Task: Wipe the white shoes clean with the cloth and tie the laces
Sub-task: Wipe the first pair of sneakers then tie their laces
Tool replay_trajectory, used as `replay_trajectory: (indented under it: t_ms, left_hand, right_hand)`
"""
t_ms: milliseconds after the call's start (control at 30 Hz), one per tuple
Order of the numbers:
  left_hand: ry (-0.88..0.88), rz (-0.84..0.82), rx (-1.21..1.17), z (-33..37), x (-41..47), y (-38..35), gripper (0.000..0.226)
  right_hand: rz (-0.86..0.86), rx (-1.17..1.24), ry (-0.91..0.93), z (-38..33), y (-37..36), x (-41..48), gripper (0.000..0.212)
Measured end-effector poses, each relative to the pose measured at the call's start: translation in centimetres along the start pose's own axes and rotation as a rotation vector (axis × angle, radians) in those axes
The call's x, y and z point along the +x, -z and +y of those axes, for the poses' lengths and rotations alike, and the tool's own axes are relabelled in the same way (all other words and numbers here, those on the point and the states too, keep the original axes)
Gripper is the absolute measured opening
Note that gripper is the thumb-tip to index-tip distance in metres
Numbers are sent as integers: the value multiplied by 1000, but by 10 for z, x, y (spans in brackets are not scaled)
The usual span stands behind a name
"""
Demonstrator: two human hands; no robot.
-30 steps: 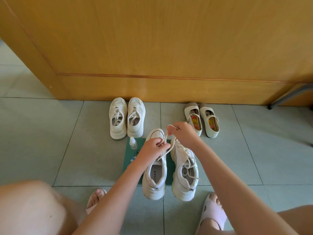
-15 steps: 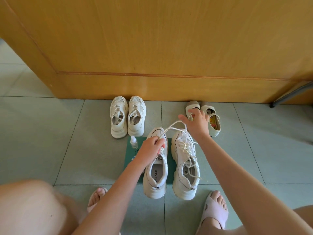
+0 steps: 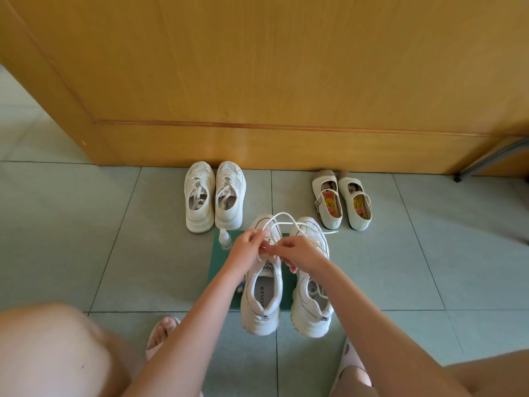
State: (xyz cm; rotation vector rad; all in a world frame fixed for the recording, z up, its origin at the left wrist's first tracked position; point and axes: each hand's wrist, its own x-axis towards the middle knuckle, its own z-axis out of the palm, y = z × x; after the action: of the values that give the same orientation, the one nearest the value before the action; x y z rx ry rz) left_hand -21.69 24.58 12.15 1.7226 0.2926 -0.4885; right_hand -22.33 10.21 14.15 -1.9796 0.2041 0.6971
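Observation:
Two white sneakers stand side by side on a green cloth (image 3: 221,262) on the tiled floor. Over the tongue of the left sneaker (image 3: 262,299), my left hand (image 3: 247,250) and my right hand (image 3: 297,253) meet, each pinching part of its white lace (image 3: 282,217). The lace rises in loops over the toe, and one loose end trails right across the right sneaker (image 3: 310,302). That sneaker's own laces lie loose in its opening.
A small spray bottle (image 3: 225,239) stands on the cloth's far left corner. Another white sneaker pair (image 3: 214,196) and small cream strap shoes (image 3: 342,202) sit against the wooden panel (image 3: 257,81). My knees and sandalled feet (image 3: 161,330) frame the near floor.
My right hand has come back from the far right to meet my left hand over the left sneaker. The lace, stretched out wide before, now stands in loops above the toe.

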Motion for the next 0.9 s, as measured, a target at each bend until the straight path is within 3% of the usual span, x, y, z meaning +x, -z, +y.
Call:
replay_trajectory:
  t_ms: [167,267,367,467,600,733,800,900]
  left_hand:
    - [37,-24,-51,-8,-3,4,28]
    - [-65,-34,104,-3,-8,4,37]
    - [-89,-162,255,11,-12,1,30]
    - [-63,-226,290,16,-9,-1,18]
    - [-102,-78,153,10,-5,3,26]
    - [-33,-55,-53,11,-5,6,17]
    - [46,-64,-157,9,-3,8,15]
    - [137,-56,-246,6,-1,9,18]
  right_hand:
    - [172,268,120,-11,10,-6,21]
    - [249,119,322,-23,9,-4,27]
    - [236,-63,461,-27,3,4,27]
    - [208,-156,357,-20,0,16,26]
    - [216,-248,173,-6,7,14,33]
    - [226,-116,185,1,21,7,23]
    - [135,-89,155,-1,27,3,22]
    - [-154,-119,63,-4,34,-7,23]
